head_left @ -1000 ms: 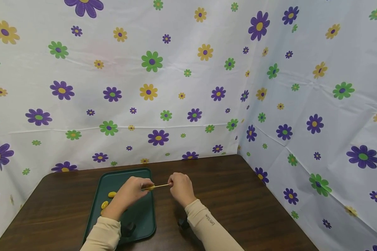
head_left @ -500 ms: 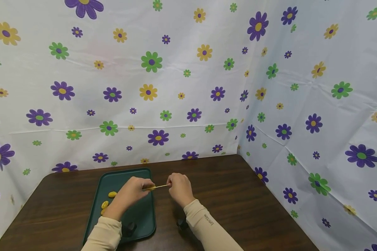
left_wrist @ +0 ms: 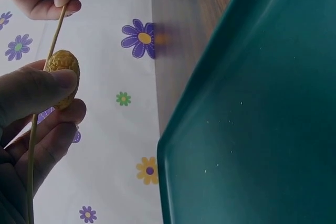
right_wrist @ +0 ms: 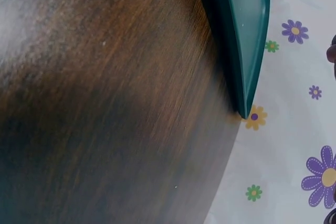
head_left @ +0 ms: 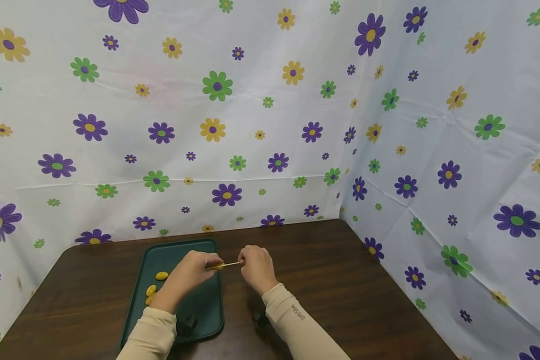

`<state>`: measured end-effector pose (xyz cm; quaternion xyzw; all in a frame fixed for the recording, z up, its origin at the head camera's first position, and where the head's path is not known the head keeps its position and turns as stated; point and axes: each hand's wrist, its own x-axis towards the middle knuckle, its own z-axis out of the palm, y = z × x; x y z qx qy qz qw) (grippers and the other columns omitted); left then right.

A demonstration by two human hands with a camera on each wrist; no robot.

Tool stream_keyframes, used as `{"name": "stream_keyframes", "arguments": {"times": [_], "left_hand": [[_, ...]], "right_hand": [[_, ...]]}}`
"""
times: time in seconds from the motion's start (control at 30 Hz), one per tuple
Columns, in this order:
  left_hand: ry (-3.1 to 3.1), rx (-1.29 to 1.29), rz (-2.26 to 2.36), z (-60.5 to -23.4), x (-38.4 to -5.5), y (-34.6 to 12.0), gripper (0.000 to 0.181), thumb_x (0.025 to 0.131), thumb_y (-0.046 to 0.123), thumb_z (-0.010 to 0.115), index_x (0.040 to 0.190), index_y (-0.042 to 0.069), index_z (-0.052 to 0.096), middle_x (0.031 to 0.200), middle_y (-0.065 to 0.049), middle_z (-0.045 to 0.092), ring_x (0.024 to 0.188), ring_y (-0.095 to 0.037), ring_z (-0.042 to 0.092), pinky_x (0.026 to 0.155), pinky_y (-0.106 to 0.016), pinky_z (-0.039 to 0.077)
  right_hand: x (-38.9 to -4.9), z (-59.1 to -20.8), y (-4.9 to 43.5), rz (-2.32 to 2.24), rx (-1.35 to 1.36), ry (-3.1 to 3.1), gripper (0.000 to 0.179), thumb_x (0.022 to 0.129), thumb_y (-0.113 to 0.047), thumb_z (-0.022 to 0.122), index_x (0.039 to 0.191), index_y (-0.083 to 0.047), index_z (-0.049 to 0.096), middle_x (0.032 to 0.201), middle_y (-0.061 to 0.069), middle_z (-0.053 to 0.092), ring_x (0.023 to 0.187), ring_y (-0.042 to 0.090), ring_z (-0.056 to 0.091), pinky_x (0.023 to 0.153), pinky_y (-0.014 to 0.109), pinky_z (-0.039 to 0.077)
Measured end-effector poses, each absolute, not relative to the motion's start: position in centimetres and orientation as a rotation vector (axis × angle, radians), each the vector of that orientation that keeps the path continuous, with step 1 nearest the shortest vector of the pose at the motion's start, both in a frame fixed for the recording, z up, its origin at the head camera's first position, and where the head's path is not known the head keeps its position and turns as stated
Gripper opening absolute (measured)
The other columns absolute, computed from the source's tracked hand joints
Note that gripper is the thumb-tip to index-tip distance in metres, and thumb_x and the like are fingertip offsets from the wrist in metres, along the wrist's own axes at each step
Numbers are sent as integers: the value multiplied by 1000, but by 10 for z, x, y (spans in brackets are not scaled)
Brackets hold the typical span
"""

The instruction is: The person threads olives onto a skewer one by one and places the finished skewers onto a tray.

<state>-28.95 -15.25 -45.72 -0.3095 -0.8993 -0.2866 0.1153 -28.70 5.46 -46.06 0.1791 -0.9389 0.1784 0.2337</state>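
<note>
My left hand (head_left: 189,275) pinches a wrinkled yellow-brown oval fruit (left_wrist: 64,62), much like a dried date, between thumb and fingers. A thin wooden skewer (left_wrist: 56,34) runs along the fruit's side and down past the palm; whether it pierces the fruit, I cannot tell. At the skewer's far end, my right hand (head_left: 257,270) grips it between thumb and curled fingers. Both hands are held above the green tray (head_left: 207,315) and its right edge. In the right wrist view, only a sliver of fingers (right_wrist: 332,53) shows at the right border.
Several yellow oval fruits (head_left: 162,275) lie on the tray's left part, some partly behind my left forearm. The tray sits on a dark wooden table (head_left: 324,280). A flower-patterned white cloth (head_left: 252,115) hangs behind and to the right.
My hands have drawn slightly closer together along the skewer. The left arm has shifted a little right, uncovering another yellow fruit on the tray.
</note>
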Motion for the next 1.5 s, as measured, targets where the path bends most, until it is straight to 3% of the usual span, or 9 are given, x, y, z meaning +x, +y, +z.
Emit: {"name": "stream_keyframes", "arguments": {"times": [0.3, 0.87, 1.5], "left_hand": [[-2639, -903, -853, -460, -291, -154, 28, 78, -7, 83, 97, 14, 78, 88, 3, 74, 77, -10, 68, 71, -26, 60], [-2628, -905, -870, -461, -289, -153, 30, 77, -8, 83, 97, 13, 78, 88, 3, 74, 76, -10, 67, 72, -28, 61], [-2630, -913, -859, -463, -290, -151, 29, 77, -7, 83, 97, 13, 78, 88, 4, 74, 77, -9, 66, 73, -28, 60]], "right_hand": [[-288, -463, 52, 509, 496, -2567, 20, 70, 6, 76, 69, -13, 71, 70, -7, 62, 65, 12, 56, 64, 27, 45], [-288, -464, 46, 491, 490, -2604, 16, 74, 2, 80, 73, -12, 74, 71, -7, 64, 64, 12, 57, 67, 27, 48], [-288, -467, 41, 515, 465, -2620, 21, 73, -1, 85, 71, -16, 71, 70, -8, 63, 63, 10, 54, 67, 25, 47]]}}
